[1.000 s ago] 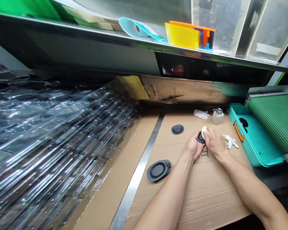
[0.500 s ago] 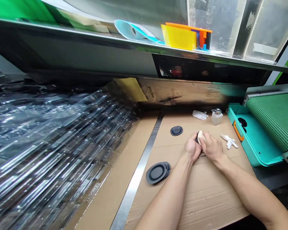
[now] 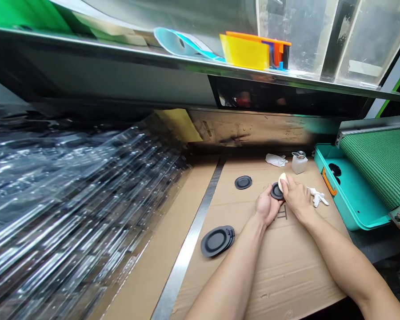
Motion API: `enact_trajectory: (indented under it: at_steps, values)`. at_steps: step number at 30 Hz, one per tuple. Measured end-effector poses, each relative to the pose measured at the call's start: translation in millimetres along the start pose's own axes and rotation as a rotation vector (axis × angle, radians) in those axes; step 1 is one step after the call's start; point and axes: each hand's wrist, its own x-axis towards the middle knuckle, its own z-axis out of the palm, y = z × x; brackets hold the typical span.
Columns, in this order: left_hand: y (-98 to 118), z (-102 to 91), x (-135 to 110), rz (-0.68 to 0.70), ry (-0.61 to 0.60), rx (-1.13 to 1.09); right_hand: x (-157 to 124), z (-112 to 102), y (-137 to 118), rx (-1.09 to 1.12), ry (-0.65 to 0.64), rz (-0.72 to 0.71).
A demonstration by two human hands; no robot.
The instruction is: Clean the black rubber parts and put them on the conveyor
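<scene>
Table [image 3: 280, 275] viewed from the person's head, fairly near, camera aimed forward and down, shelf [image 3: 306, 79] taken in across the top

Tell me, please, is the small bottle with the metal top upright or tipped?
Upright: the bottle stands base down on the cardboard, its metal top uppermost.

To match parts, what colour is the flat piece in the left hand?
The flat piece is dark grey, almost black; the head view shows it.
</scene>
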Motion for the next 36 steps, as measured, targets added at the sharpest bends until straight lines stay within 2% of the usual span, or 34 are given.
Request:
enact_trajectory:
  at_steps: [4, 9, 13, 19, 23, 26, 29, 32, 34, 36]
  values:
    - [-0.3, 0.3, -1.8, -0.048, -0.026, -0.015, -6.4, 1.8, -1.4, -0.031, -0.022, -0.083]
    - [-0.5, -1.7, -1.2, 0.003, -0.009, -0.015, -3.2, 2.1, -0.7, 0.005, -0.015, -0.004]
    - [-1.3, -4.0, -0.7, -0.035, -0.016, -0.025, -1.7, 5.4, 3.0, 0.067, -0.036, -0.077]
    - [3.2, -4.7, -0.8, -0.023, 0.007, -0.058, 17.6, -5.6, 32.5, 0.249, 0.057, 0.126]
    - [11.0, -4.6, 0.0, 0.0, 0.055, -0.122, 13.9, -11.9, 45.1, 0.329, 0.051, 0.141]
    - [15.4, -4.2, 0.2, 0.035, 0.085, -0.163, 4.7, -13.9, 41.9, 0.283, -0.039, 0.086]
    - [17.2, -3.7, -1.2, 0.068, 0.113, -0.181, -1.7, -18.0, 34.7, 0.188, -0.094, -0.033]
    - [17.6, -3.0, -3.6, 0.096, 0.139, -0.197, -2.6, -26.6, 37.3, 0.096, 0.008, -0.102]
    - [17.8, -2.5, -5.0, 0.095, 0.144, -0.215, -0.5, -32.8, 48.4, 0.014, 0.081, -0.062]
    - [18.3, -2.4, -5.4, 0.08, 0.145, -0.233, 3.3, -37.0, 64.0, -0.07, 0.038, 0.002]
